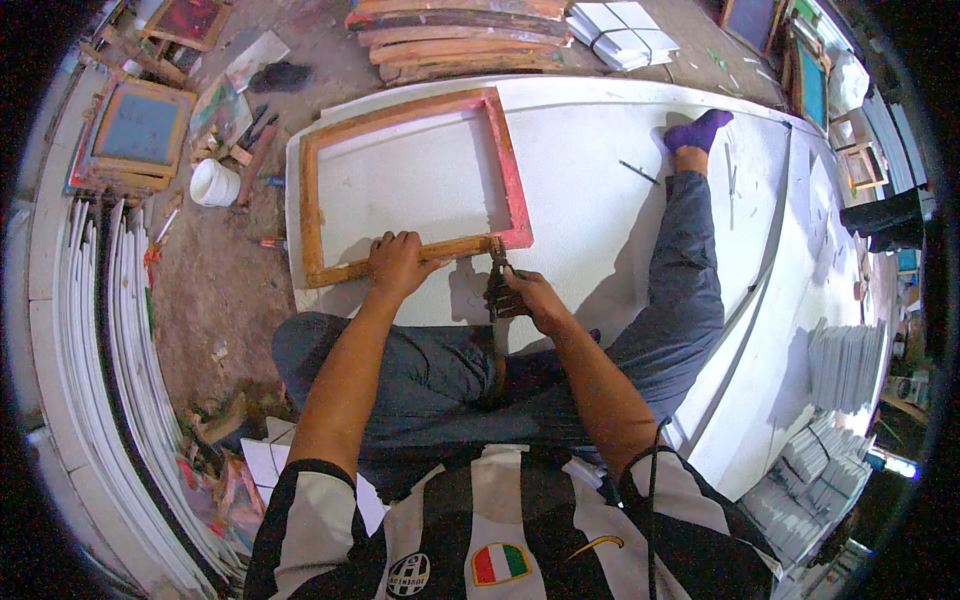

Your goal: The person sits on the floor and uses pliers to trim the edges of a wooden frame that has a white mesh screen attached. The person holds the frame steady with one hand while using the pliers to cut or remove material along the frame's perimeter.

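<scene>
A rectangular wooden frame (310,190), stained red along its right side, stands tilted on a white board (590,215) in front of me. My left hand (398,265) is closed around the near rail of this frame, fingers over its top. Close to the rail's right end, my right hand (530,300) grips dark metal pliers (497,262). Their upper end meets the rail near the corner; whether the jaws bite on something there I cannot make out.
My bent leg (685,260) rests on the board, beside a thin dark stick (638,172). Left are a white bucket (214,183) and stacked white sheets (130,290). Wooden pieces (460,35) and a tied white bundle (622,35) lie beyond. More bundles (808,475) stand right.
</scene>
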### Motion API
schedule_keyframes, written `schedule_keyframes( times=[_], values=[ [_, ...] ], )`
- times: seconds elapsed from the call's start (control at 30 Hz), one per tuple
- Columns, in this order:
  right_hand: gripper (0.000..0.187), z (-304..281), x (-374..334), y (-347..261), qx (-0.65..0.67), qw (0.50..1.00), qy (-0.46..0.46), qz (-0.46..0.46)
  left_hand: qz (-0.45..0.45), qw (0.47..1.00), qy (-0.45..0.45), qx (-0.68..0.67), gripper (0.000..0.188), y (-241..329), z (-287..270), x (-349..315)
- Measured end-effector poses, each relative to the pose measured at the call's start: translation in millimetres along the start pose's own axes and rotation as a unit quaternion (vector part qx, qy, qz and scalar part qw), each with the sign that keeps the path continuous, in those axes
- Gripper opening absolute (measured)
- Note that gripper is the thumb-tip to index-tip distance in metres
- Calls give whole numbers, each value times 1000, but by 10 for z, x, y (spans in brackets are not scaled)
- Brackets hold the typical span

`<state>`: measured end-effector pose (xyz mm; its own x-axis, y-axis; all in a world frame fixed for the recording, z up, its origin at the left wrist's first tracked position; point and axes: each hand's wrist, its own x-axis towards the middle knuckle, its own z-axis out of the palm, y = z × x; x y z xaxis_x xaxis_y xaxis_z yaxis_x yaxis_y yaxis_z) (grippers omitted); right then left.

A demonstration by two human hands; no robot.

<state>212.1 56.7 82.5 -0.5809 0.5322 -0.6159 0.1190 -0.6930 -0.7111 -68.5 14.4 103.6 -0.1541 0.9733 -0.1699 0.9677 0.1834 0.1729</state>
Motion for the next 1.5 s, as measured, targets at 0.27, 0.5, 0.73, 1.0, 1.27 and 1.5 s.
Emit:
schedule_keyframes(
  times=[0.27,0.5,0.73,1.0,1.27,1.5],
  values=[
    [57,-20,203,-74,89,995,-28,29,0,1000,8,-20,63,15,-50,-31],
    [56,15,233,-169,168,981,-85,47,-1,999,13,-38,62,-3,-11,-31],
    [55,-42,370,16,46,995,-21,87,-4,1000,15,-18,64,-5,29,-18],
    [57,45,361,86,138,988,-59,35,9,1000,26,-7,62,-11,31,-14],
    [50,-117,610,392,-55,996,46,-57,145,974,171,4,54,165,0,30],
    [44,261,394,-170,130,987,72,64,103,991,63,-59,36,269,241,101]
  ],
)
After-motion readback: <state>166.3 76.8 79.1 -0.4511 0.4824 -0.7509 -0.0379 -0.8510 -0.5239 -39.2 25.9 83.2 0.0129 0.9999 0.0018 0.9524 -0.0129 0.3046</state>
